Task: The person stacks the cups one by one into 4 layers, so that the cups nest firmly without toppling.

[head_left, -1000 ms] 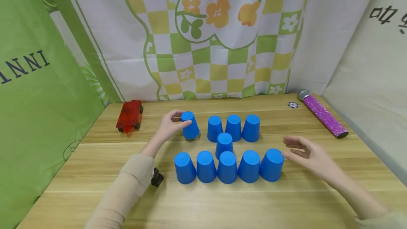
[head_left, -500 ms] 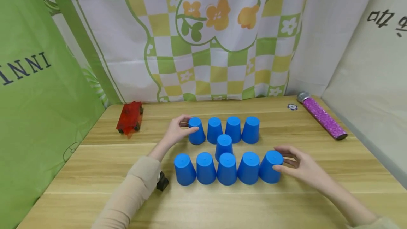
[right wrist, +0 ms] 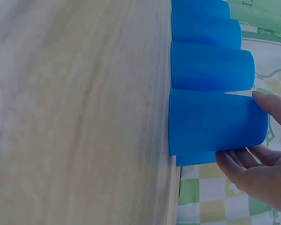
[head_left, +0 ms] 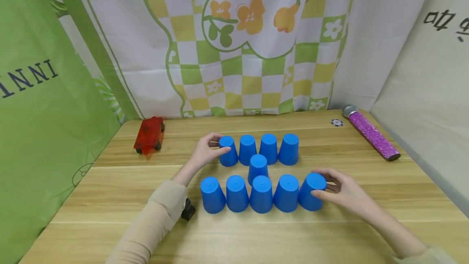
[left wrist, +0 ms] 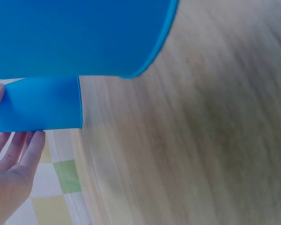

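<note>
Several blue plastic cups stand upside down in two rows. My left hand [head_left: 205, 150] holds the leftmost back-row cup [head_left: 229, 159], thumb on the near side and fingers behind; this cup stands close beside its neighbour [head_left: 247, 152]. In the left wrist view that cup [left wrist: 42, 105] lies between thumb and fingertips, and a nearer cup [left wrist: 75, 37] fills the top. My right hand [head_left: 346, 190] grips the rightmost front-row cup [head_left: 307, 192], next to another cup [head_left: 286, 194]. The right wrist view has thumb and fingers around this cup [right wrist: 215, 122]. One single cup [head_left: 258, 168] stands between the rows.
A red toy car [head_left: 149, 134] lies at the back left. At the back right are a purple glittery microphone [head_left: 371, 133] and a poker chip [head_left: 336, 122]. A small black object [head_left: 188, 210] shows beside the left sleeve. Fabric curtains [head_left: 242, 72] surround the wooden table [head_left: 256, 235].
My left hand has brought its cup, tilted earlier, right and down into line with the back row. My right hand has moved left and taken hold of the rightmost front cup.
</note>
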Demonstrator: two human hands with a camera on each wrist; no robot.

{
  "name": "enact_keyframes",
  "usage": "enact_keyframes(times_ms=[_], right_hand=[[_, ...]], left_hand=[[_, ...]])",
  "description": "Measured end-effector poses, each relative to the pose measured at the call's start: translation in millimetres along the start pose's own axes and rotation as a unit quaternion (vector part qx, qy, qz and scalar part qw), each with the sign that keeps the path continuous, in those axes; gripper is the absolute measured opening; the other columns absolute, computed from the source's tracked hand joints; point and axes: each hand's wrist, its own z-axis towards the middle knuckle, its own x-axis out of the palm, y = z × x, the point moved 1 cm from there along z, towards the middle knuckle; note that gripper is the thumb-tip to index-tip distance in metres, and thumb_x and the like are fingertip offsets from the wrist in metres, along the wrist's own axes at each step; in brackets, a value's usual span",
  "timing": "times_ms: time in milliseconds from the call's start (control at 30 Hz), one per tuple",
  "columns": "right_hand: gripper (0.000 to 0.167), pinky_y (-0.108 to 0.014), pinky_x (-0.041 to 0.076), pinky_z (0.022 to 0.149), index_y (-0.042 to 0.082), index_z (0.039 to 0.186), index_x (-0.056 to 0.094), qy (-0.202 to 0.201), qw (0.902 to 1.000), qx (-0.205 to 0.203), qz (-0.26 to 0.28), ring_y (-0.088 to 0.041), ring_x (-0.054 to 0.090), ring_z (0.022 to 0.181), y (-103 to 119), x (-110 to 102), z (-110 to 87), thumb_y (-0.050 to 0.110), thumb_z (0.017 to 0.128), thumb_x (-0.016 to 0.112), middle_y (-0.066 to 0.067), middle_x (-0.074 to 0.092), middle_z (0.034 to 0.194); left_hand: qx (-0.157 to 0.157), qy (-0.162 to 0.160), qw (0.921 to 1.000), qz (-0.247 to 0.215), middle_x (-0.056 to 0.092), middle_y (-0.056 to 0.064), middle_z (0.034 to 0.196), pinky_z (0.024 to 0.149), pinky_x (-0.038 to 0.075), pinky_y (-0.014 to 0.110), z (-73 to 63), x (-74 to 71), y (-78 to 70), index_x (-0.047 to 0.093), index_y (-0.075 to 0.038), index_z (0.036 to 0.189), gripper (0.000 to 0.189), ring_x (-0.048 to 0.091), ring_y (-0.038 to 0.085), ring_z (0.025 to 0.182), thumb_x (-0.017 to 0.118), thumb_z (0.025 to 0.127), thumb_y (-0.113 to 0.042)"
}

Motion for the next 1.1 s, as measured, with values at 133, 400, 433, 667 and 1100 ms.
enact_keyframes(times_ms=[133, 400, 433, 667, 1100], right_hand=[[0.055, -0.038, 0.053, 0.089, -0.008, 0.127, 0.049, -0.003, 1.0, 0.002, -0.001, -0.031, 0.058, 0.111, 0.2, 0.0, -0.3, 0.016, 0.083, 0.072, -0.024, 0.057, 0.122], [0.052, -0.035, 0.054, 0.088, -0.009, 0.124, 0.05, -0.011, 0.9998, -0.014, 0.009, 0.018, 0.048, 0.099, -2.4, -0.2, -0.3, 0.012, 0.082, 0.072, -0.024, 0.058, 0.12], [0.052, -0.034, 0.054, 0.088, -0.009, 0.125, 0.05, -0.012, 0.9998, -0.013, 0.008, 0.017, 0.049, 0.099, -2.6, -0.1, -0.4, 0.012, 0.082, 0.072, -0.025, 0.058, 0.12], [0.05, -0.023, 0.054, 0.087, -0.007, 0.124, 0.051, -0.024, 0.9997, -0.003, -0.002, -0.004, 0.06, 0.103, -1.0, -2.8, -1.5, 0.015, 0.084, 0.071, -0.024, 0.059, 0.12], [0.049, -0.005, 0.046, 0.083, -0.006, 0.126, 0.049, -0.05, 0.9985, 0.006, 0.02, 0.019, 0.048, 0.098, 7.8, -21.3, 1.7, 0.015, 0.087, 0.068, -0.024, 0.055, 0.123]], left_hand=[[0.003, 0.004, 1.0, -0.004, 0.061, 0.02, 0.118, 0.091, 0.052, 0.046, -3.2, -1.2, -5.9, 0.057, -0.002, 0.121, 0.046, 0.06, 0.037, 0.11, 0.073, 0.082, -0.023], [0.003, 0.006, 1.0, 0.007, 0.061, 0.017, 0.118, 0.09, 0.053, 0.043, -0.6, 0.7, 1.5, 0.057, -0.006, 0.122, 0.046, 0.061, 0.033, 0.109, 0.073, 0.083, -0.024], [0.002, 0.007, 0.9999, 0.009, 0.061, 0.017, 0.119, 0.091, 0.053, 0.043, -0.9, 1.0, 1.4, 0.056, -0.006, 0.122, 0.046, 0.061, 0.033, 0.109, 0.073, 0.083, -0.024], [0.0, 0.017, 0.9998, 0.006, 0.059, 0.018, 0.123, 0.094, 0.051, 0.044, -3.9, 0.1, 4.2, 0.052, -0.006, 0.129, 0.053, 0.059, 0.034, 0.113, 0.072, 0.083, -0.024], [-0.011, -0.005, 0.9999, 0.001, 0.058, 0.022, 0.124, 0.095, 0.05, 0.045, -24.0, -20.4, 17.9, 0.052, 0.0, 0.128, 0.046, 0.058, 0.037, 0.113, 0.066, 0.089, -0.021]])
